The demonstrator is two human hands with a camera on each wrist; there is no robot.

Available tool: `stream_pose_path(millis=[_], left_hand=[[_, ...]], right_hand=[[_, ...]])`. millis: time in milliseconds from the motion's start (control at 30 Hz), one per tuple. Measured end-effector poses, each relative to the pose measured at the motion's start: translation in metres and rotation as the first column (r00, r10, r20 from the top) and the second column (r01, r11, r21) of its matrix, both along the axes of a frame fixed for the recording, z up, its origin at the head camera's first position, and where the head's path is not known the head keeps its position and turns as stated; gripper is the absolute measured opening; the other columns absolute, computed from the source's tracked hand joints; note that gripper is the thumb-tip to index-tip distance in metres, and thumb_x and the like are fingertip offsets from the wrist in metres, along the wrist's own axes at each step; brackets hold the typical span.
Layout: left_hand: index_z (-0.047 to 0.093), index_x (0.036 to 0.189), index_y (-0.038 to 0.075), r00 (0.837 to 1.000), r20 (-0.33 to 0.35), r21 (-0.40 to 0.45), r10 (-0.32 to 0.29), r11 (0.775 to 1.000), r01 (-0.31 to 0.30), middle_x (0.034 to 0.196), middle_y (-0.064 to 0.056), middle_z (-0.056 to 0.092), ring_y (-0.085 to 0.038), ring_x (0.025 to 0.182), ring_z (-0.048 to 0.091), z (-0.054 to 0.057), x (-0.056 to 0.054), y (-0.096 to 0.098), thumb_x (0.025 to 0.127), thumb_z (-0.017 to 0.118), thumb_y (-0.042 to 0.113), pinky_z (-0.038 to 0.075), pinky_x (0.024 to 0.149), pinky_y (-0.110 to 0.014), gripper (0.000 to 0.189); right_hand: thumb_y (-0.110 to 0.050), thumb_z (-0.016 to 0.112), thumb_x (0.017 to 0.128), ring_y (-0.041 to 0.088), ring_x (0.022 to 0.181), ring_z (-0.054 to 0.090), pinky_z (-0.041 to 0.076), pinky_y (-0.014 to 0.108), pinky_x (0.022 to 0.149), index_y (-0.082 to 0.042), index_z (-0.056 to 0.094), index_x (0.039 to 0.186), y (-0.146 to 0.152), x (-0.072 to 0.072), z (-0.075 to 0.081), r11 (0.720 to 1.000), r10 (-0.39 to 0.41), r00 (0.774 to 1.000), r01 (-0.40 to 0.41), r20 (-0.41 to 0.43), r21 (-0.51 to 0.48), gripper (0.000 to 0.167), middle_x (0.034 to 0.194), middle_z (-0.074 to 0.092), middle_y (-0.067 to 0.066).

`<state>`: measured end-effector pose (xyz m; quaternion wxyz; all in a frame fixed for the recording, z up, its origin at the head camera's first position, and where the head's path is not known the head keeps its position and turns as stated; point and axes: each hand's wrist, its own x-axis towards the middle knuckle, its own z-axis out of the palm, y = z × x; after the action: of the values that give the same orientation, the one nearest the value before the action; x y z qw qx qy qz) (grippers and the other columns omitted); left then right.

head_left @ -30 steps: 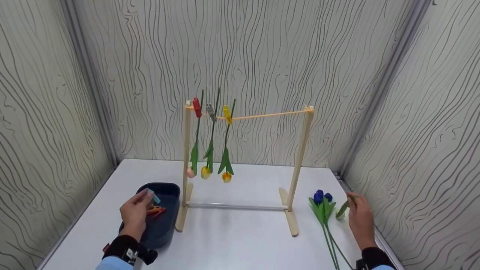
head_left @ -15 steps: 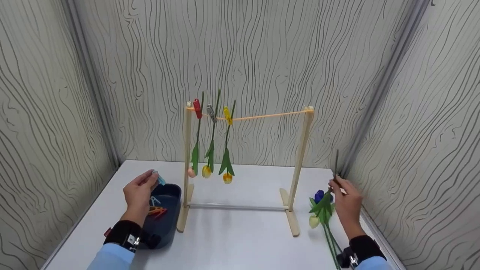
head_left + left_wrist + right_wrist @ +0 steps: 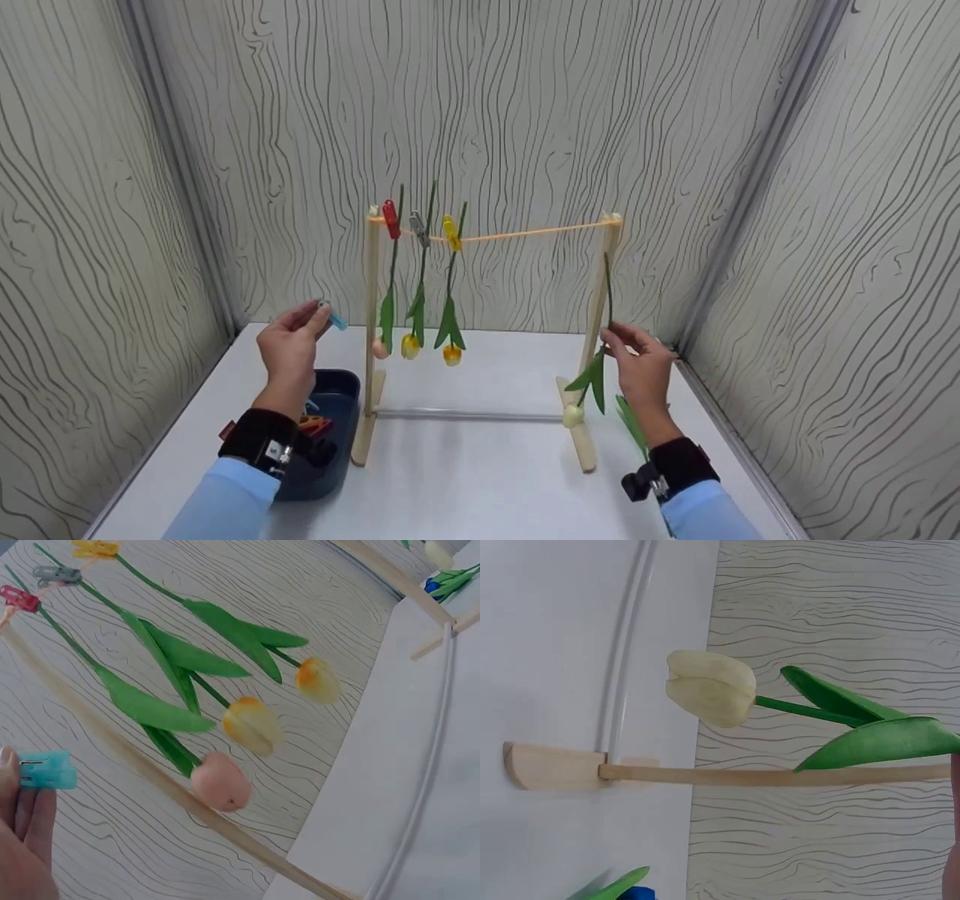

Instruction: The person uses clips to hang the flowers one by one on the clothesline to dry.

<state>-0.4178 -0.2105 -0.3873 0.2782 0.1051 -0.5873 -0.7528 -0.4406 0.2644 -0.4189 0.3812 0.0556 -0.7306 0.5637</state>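
Observation:
My left hand pinches a light blue clothespin between thumb and fingers, above and behind the dark blue bin. In my right hand is the stem of a white tulip, its bloom hanging down and its bare stem end pointing up, in front of the rack's right post. On the orange cord hang a pink tulip by a red clothespin, a yellow tulip by a grey clothespin, and an orange-yellow tulip by a yellow clothespin.
The wooden rack stands mid-table, with a clear rod low between its feet. At left is the dark blue bin with orange and red clothespins. Blue tulips lie at right, partly behind my right arm.
My right hand has lifted the white tulip off the right side, turned it bloom-down and brought it left to the rack. My left hand has raised the light blue clothespin from the bin.

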Motion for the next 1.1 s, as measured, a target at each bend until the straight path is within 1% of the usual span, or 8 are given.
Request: stream_pose_path(millis=[133, 200, 333, 433, 733, 900, 1000, 1100], left_hand=[[0.071, 0.138, 0.003, 0.999, 0.019, -0.012, -0.029, 0.999, 0.029, 0.099, 0.019, 0.072, 0.005, 0.098, 0.072, 0.020, 0.004, 0.010, 0.103, 0.077, 0.019, 0.056, 0.117, -0.034, 0.039], [0.072, 0.137, 0.004, 0.999, -0.008, 0.002, -0.035, 0.999, 0.035, 0.098, 0.018, 0.072, 0.003, 0.100, 0.072, 0.029, 0.006, 0.015, 0.103, 0.077, 0.019, 0.055, 0.119, -0.037, 0.038], [0.073, 0.131, -0.004, 0.990, -0.139, 0.053, -0.015, 0.998, 0.022, 0.092, 0.015, 0.073, -0.002, 0.095, 0.073, 0.050, 0.010, 0.026, 0.100, 0.079, 0.010, 0.063, 0.102, -0.026, 0.034], [0.073, 0.127, -0.007, 0.977, -0.214, 0.065, -0.015, 0.997, 0.030, 0.090, 0.014, 0.073, -0.004, 0.091, 0.073, 0.067, 0.014, 0.037, 0.099, 0.080, 0.007, 0.064, 0.090, -0.018, 0.032], [0.079, 0.119, 0.001, 0.952, -0.291, -0.003, -0.095, 0.995, 0.099, 0.096, 0.008, 0.077, -0.009, 0.093, 0.074, 0.121, 0.011, 0.090, 0.095, 0.084, 0.008, 0.064, 0.090, -0.021, 0.026], [0.080, 0.116, -0.002, 0.935, -0.322, -0.040, -0.146, 0.989, 0.140, 0.092, 0.006, 0.077, -0.007, 0.088, 0.072, 0.137, 0.002, 0.118, 0.093, 0.085, 0.005, 0.063, 0.084, -0.020, 0.025], [0.081, 0.114, -0.001, 0.933, -0.315, -0.098, -0.175, 0.984, 0.151, 0.091, 0.006, 0.078, -0.007, 0.086, 0.071, 0.142, -0.006, 0.133, 0.093, 0.086, 0.006, 0.061, 0.080, -0.019, 0.022], [0.082, 0.114, 0.000, 0.929, -0.302, -0.147, -0.212, 0.974, 0.175, 0.096, 0.001, 0.081, -0.007, 0.089, 0.072, 0.147, -0.014, 0.145, 0.094, 0.085, 0.007, 0.061, 0.083, -0.019, 0.021]], right_hand=[[-0.001, 0.079, 0.098, -0.007, 0.086, 0.074, 0.063, 0.014, 0.079, 0.002, 0.080, 0.116, -0.016, -0.004, 0.012, 1.000, 0.015, 1.000, -0.015, -0.003, -0.010, 0.019, 0.107, 0.082, 0.020], [-0.002, 0.080, 0.097, -0.006, 0.086, 0.074, 0.064, 0.014, 0.079, 0.002, 0.080, 0.116, -0.024, -0.007, 0.017, 0.999, 0.032, 0.999, -0.032, -0.007, -0.023, 0.019, 0.106, 0.082, 0.019], [-0.003, 0.080, 0.098, -0.004, 0.087, 0.074, 0.064, 0.014, 0.079, 0.002, 0.080, 0.115, -0.040, -0.010, 0.028, 0.996, 0.087, 0.996, -0.087, -0.013, -0.031, 0.018, 0.107, 0.082, 0.020], [-0.004, 0.080, 0.098, -0.002, 0.086, 0.075, 0.064, 0.015, 0.078, 0.002, 0.080, 0.114, -0.051, -0.012, 0.036, 0.991, 0.124, 0.992, -0.125, -0.017, -0.042, 0.017, 0.107, 0.081, 0.022], [-0.002, 0.081, 0.096, 0.001, 0.086, 0.075, 0.065, 0.019, 0.077, 0.003, 0.079, 0.115, -0.083, -0.026, 0.054, 0.982, 0.175, 0.984, -0.177, -0.039, -0.067, 0.019, 0.106, 0.081, 0.019], [-0.007, 0.081, 0.097, 0.006, 0.089, 0.076, 0.065, 0.018, 0.079, 0.000, 0.080, 0.116, -0.100, -0.031, 0.058, 0.978, 0.197, 0.980, -0.198, -0.020, -0.068, 0.019, 0.106, 0.081, 0.016], [-0.008, 0.081, 0.098, 0.008, 0.091, 0.076, 0.065, 0.018, 0.079, -0.003, 0.080, 0.115, -0.109, -0.032, 0.060, 0.975, 0.209, 0.978, -0.209, -0.011, -0.071, 0.018, 0.108, 0.081, 0.016], [-0.007, 0.081, 0.098, 0.009, 0.092, 0.076, 0.066, 0.019, 0.079, -0.004, 0.081, 0.114, -0.115, -0.034, 0.060, 0.972, 0.223, 0.975, -0.223, -0.009, -0.079, 0.016, 0.108, 0.081, 0.016]])
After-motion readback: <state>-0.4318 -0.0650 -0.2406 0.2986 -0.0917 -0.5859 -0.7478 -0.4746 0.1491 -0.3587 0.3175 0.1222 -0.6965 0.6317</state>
